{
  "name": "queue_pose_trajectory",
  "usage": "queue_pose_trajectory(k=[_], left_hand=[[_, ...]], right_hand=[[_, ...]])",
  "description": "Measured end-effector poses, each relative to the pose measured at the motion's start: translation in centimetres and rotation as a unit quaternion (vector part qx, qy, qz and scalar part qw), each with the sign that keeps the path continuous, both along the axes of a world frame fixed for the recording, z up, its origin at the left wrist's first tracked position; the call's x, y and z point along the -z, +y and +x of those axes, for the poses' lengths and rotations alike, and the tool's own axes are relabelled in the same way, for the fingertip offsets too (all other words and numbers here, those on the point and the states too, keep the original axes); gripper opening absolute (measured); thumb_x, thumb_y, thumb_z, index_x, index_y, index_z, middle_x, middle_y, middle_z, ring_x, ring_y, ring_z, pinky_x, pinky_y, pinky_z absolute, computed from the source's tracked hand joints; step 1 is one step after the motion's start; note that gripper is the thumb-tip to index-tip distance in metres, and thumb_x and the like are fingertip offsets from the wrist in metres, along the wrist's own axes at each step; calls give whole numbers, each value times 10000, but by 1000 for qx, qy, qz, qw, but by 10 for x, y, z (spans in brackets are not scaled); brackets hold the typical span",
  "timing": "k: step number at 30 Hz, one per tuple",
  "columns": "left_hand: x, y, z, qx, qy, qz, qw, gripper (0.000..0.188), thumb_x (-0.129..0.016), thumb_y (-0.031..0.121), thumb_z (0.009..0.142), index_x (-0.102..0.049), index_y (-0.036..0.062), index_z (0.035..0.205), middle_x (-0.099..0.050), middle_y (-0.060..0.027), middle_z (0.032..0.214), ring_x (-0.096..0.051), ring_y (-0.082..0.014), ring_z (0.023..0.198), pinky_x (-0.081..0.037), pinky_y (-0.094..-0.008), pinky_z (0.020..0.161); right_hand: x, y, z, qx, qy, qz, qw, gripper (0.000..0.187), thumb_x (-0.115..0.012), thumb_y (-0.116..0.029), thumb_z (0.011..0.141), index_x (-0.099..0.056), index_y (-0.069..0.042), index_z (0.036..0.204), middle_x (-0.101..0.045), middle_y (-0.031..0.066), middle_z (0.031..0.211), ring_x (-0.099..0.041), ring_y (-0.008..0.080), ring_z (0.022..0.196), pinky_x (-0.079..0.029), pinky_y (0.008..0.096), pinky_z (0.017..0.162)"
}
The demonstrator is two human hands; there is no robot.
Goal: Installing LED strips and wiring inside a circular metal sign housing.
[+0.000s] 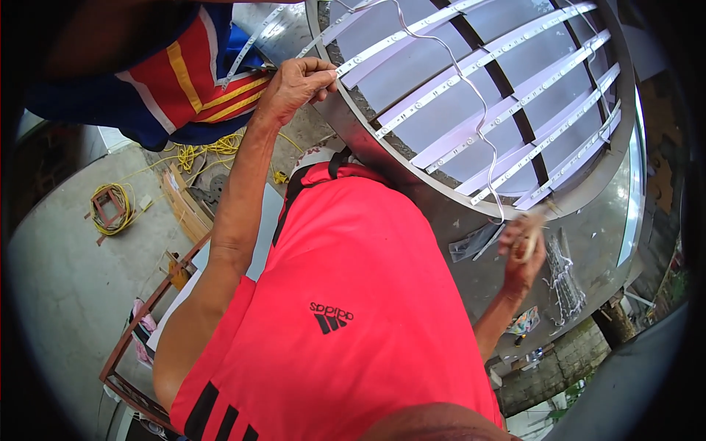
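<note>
My left hand (298,88) is closed, its fingertips pinching the near end of a white LED strip (412,33) at the rim of a large round metal frame (368,136). Several such strips run in slanting rows across the frame, over whitish panels and dark crossbars. A loose white wire (482,110) winds over them and hangs past the rim. Just outside the lower right rim, my right hand (523,253) is curled round a tan, ring-shaped roll of tape (526,239); motion blurs both.
A bundle of thin grey-white wires (565,287) and a clear plastic packet (474,242) lie on the grey surface beside my right hand. Another person in blue, red and yellow clothing (198,70) stands at upper left. Coiled yellow cable (110,209), wood planks (184,198) and a rusty metal frame (110,364) occupy the left.
</note>
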State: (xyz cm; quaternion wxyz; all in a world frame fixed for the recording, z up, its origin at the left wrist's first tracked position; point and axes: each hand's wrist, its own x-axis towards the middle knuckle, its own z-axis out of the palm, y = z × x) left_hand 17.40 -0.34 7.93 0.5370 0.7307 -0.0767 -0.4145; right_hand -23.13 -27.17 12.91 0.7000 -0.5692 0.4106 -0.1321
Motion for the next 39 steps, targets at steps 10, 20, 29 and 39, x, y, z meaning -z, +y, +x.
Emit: queue_pose_trajectory(k=[10,20,29,39], left_hand=[[13,9,-4,-53,47,-59,996,207,-694,150,875,-703,-22,990,-706,-45,801,-568,-47,613,-424,-188,535],[12,13,-3,-59,78,-93,991,168,-706,135,870,-700,-6,962,-701,-44,791,-565,-49,616,-422,-203,551],[16,13,-3,-53,80,-99,990,176,-714,130,865,-696,-25,948,-710,-75,771,-611,-69,587,-434,-206,506],[23,10,-12,-61,83,-123,987,164,-708,123,869,-685,-26,934,-708,-83,762,-625,-78,588,-440,-204,508]], right_hand=[[29,53,207,-394,93,151,902,411,-673,-369,870,-627,34,939,-605,49,700,-582,91,583,-371,220,445],[47,71,250,-435,73,156,884,432,-678,-392,839,-624,30,915,-580,31,670,-538,75,558,-359,218,447],[49,69,252,-443,78,138,882,470,-673,-413,831,-631,38,960,-585,31,698,-537,70,573,-351,211,458],[43,67,246,-447,105,108,882,465,-668,-405,834,-639,39,968,-580,28,704,-541,78,599,-372,226,509]])
